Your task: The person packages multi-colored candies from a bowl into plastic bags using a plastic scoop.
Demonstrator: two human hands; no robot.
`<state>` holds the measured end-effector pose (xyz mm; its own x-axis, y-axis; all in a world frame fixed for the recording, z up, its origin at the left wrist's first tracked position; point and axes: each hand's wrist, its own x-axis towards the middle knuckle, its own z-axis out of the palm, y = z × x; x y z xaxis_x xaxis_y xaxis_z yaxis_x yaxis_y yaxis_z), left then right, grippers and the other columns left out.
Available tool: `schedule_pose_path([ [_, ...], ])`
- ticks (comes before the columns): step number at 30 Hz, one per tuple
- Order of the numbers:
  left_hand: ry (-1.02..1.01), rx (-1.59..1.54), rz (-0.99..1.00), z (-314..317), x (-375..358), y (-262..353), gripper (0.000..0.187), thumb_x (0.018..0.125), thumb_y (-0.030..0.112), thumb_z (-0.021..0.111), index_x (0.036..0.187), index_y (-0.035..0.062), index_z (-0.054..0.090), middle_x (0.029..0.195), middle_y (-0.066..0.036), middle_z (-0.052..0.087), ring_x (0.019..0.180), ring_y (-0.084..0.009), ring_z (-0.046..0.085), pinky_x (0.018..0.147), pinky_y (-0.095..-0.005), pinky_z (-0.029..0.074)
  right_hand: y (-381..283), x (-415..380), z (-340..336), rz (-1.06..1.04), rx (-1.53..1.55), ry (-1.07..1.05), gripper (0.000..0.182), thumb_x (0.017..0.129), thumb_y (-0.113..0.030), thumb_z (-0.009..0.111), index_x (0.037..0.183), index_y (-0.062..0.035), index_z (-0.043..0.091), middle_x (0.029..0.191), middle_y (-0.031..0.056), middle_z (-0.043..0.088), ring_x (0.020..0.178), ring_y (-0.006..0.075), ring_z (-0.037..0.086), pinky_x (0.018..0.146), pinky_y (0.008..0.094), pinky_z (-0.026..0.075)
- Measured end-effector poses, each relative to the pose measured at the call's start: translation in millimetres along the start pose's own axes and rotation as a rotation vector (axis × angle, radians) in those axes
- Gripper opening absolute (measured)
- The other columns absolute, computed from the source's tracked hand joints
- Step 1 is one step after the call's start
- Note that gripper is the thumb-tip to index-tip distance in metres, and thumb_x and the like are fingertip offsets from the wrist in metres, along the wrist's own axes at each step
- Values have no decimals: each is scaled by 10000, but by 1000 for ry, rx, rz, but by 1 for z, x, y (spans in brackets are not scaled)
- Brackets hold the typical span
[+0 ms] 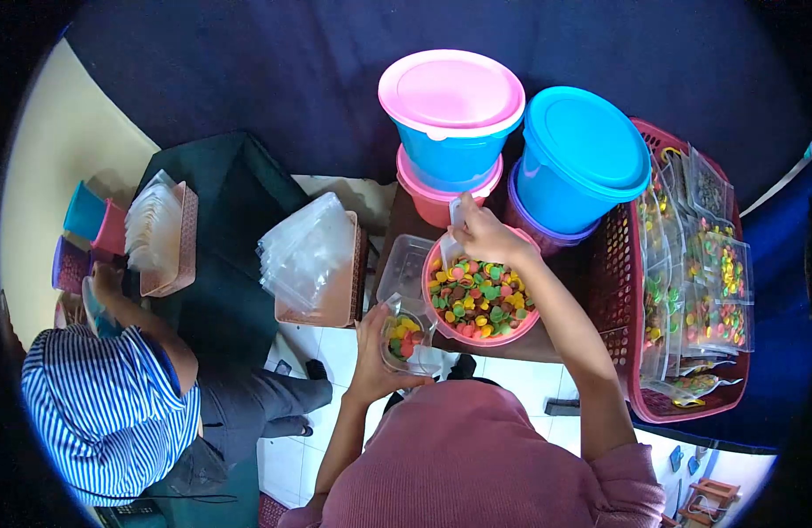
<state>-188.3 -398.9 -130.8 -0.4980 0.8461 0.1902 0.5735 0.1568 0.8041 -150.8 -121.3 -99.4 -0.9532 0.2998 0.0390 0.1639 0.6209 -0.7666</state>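
My left hand [372, 359] is closed round a clear plastic bag [406, 339] with yellow, red and green round pieces in it, held beside the pink tub. My right hand [487, 236] grips the pale handle of a scoop [451, 251] at the far left rim of that pink tub [429, 308]. Many small round pieces [481, 295] in yellow, green, red and brown fill the tub. A clear plastic container [404, 267] is just left of it.
Lidded tubs [451, 92] [586, 145] stand behind. A red basket [635, 387] of filled bags is at the right. Left are baskets [313, 308] [181, 246] of empty bags. A co-worker in a striped shirt [106, 414] reaches toward small coloured tubs [71, 264].
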Motion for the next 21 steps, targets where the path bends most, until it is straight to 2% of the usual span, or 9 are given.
schedule_pose_path([
  [4,4,14,0,2,1,3,1216,345,378,846,1304,50,173,1273,-205,239,1189,-356,243,979,-428,244,7,0,2,-101,-59,-13,529,767,-103,486,1110,169,188,801,300,535,762,385,568,640,430,432],
  [8,21,33,7,5,-2,5,1209,352,375,845,1303,46,176,1273,-207,238,1184,-355,250,977,-425,250,18,0,11,9,-52,-101,428,763,-116,484,1062,101,268,826,302,537,816,407,551,694,455,424],
  [12,60,19,17,9,-5,7,1201,356,371,844,1301,38,182,1267,-208,249,1179,-355,257,972,-423,256,33,4,6,-28,-34,-74,373,764,-140,498,1006,67,303,845,304,534,817,431,538,692,461,423],
  [14,74,23,23,11,-6,8,1201,355,368,845,1299,33,184,1264,-209,255,1176,-356,259,969,-423,259,35,2,3,83,70,-84,369,770,-155,517,992,60,315,841,266,543,739,369,579,600,417,463],
  [15,85,30,26,11,-8,8,1201,353,365,846,1298,28,186,1260,-210,260,1174,-357,262,965,-423,261,34,0,3,79,71,-90,369,770,-155,517,992,60,315,841,266,543,739,369,579,600,417,463],
  [17,95,50,21,12,-10,10,1201,352,362,847,1296,24,187,1256,-210,264,1171,-357,266,962,-422,264,31,-7,1,260,251,-198,377,775,-161,541,1014,44,333,823,193,541,653,250,590,500,336,475],
  [18,100,68,23,12,-10,10,1202,351,360,848,1295,20,188,1253,-211,268,1168,-358,270,959,-422,267,36,-7,2,258,249,-202,377,775,-161,541,1014,44,333,823,193,541,653,250,590,500,336,475],
  [20,114,47,23,14,-11,12,1205,347,357,849,1295,19,188,1254,-211,267,1168,-358,270,959,-422,266,51,-6,5,324,345,-201,393,783,-146,547,1063,26,331,782,129,527,602,150,560,438,269,457],
  [21,122,26,24,14,-11,13,1207,343,355,851,1294,17,189,1255,-212,265,1168,-359,270,959,-421,266,52,-7,5,321,345,-205,393,783,-146,547,1063,26,331,782,129,527,602,150,560,438,269,457],
])
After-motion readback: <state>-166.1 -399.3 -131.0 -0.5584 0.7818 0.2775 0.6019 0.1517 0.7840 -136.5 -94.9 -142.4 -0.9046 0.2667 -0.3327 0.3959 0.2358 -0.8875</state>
